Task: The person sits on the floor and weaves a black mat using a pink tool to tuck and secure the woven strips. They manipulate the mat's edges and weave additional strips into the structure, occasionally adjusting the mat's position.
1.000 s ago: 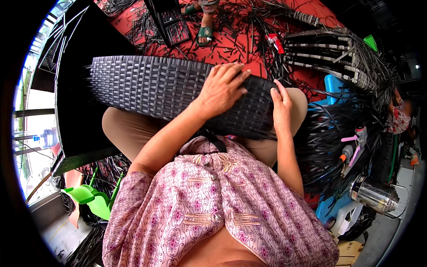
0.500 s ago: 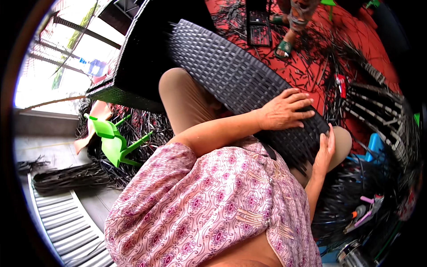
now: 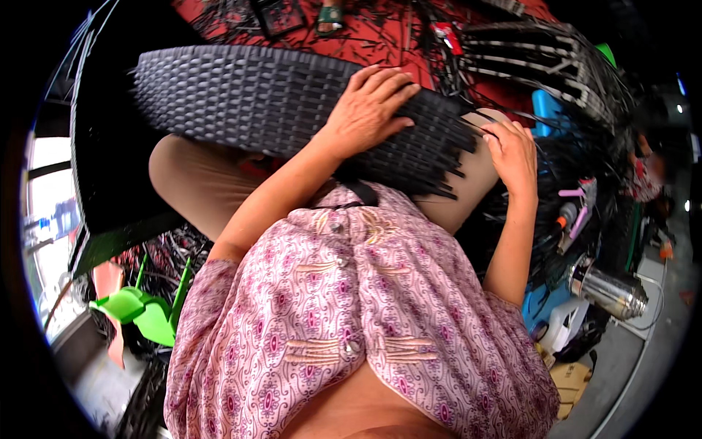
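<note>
A long dark grey woven panel [image 3: 241,91] of flat plastic strips lies across my lap, with loose strip ends sticking out at its right end. My left hand [image 3: 369,110] rests on top of the panel, fingers spread. Just beyond the right end, over my right knee, my right hand [image 3: 512,154] has its fingers pinched together on a thin dark strip [image 3: 468,123] that runs to the panel's edge. Only part of that strip shows.
A black box-shaped woven frame [image 3: 110,146] stands at the left, above a green plastic stool [image 3: 135,304]. Black strips litter the red floor [image 3: 241,22]. Bundled strips [image 3: 578,73], a steel flask [image 3: 610,289] and a lilac-handled tool [image 3: 581,212] lie at the right. A person [image 3: 647,179] is further right.
My view has swung to the right, so the panel lies more level across it. My right hand has left the panel's corner and moved off to the right, fingers now pinched.
</note>
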The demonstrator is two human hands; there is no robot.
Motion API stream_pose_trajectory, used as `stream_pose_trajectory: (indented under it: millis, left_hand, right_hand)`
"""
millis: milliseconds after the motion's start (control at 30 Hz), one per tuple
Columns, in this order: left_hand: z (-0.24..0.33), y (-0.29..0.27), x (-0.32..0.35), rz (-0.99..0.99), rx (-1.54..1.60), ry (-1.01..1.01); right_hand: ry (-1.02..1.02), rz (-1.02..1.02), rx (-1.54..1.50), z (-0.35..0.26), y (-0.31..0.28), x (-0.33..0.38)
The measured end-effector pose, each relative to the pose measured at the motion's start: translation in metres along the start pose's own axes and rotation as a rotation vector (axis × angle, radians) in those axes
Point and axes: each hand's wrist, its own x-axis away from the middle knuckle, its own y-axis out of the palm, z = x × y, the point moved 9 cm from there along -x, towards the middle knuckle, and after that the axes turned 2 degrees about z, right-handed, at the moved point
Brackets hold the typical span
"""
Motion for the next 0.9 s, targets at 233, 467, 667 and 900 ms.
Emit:
stream_pose_trajectory:
  millis: [233, 467, 667, 900]
  left_hand:
    - [0.007, 0.001, -0.005, -0.052, -0.038, -0.017]
    - [0.01, 0.004, -0.037, -0.167, -0.085, -0.114]
    - [0.009, 0.041, -0.069, -0.174, -0.182, -0.06]
    - [0.008, 0.047, -0.068, -0.264, -0.203, -0.09]
  right_hand:
    - [0.217, 0.362, 0.309, 0.08, -0.041, 0.061]
    - [0.728, 0.147, -0.092, 0.129, 0.098, 0.172]
    - [1.461, -0.271, -1.688, 0.059, 0.286, 0.338]
    - [1.016, -1.018, -0.551, 0.067, 0.294, 0.316]
